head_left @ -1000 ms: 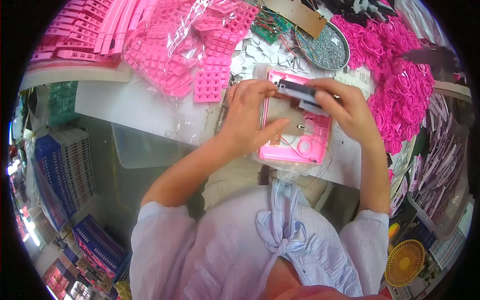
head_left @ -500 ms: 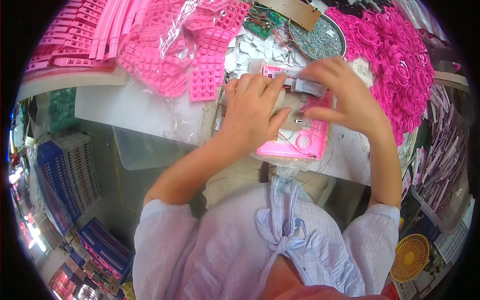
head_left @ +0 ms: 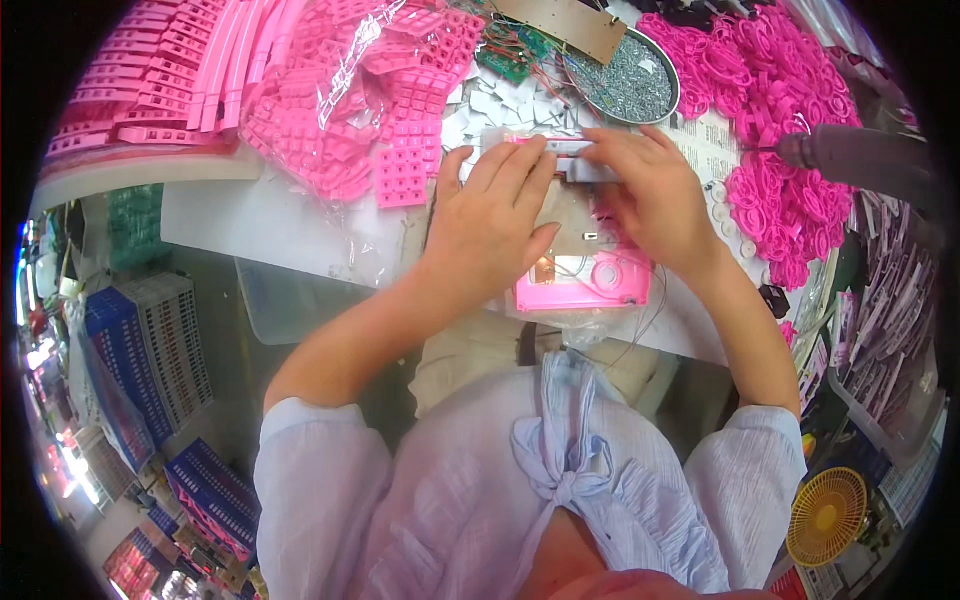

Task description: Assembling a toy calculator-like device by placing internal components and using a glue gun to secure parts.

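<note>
One pink case lies at the desk's front edge. My left grip: spread over its left side, thumb apart from fingers. My right grip: curled over a grey part's right end; clenched or merely touching, I cannot tell.

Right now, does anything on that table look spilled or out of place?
The white pieces beside the round tray look spilled: they lie loose and overlapping, though that may simply be how they're kept.
</note>
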Available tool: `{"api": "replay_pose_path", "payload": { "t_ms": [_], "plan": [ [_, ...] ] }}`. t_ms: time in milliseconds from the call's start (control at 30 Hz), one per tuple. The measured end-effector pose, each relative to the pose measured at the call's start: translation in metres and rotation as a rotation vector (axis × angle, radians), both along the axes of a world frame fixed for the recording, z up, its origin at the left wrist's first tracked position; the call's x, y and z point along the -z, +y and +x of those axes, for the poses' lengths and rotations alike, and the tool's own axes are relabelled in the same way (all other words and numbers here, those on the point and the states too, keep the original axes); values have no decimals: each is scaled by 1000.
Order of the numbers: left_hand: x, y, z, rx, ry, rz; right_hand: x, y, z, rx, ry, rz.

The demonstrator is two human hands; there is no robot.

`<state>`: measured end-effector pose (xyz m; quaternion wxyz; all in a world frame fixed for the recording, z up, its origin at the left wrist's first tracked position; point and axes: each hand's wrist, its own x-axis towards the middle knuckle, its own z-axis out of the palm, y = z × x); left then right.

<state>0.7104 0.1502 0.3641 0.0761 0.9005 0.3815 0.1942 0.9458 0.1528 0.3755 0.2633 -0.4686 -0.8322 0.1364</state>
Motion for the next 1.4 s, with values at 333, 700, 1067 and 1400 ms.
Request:
{"api": "replay_pose_path", "payload": {
  "t_ms": [333,700,1067,1400],
  "plan": [
    [-32,74,8,177,-169,-322,-11,1,67,116,562,-398],
    [11,163,153,295,326,125,-94,46,73,221,1101,-200],
    [9,173,154,231,362,185,-72,44,62,224,1107,-38],
    [-42,94,71,420,-454,-481,-63,11,47,-43,1293,-130]
  ]
}}
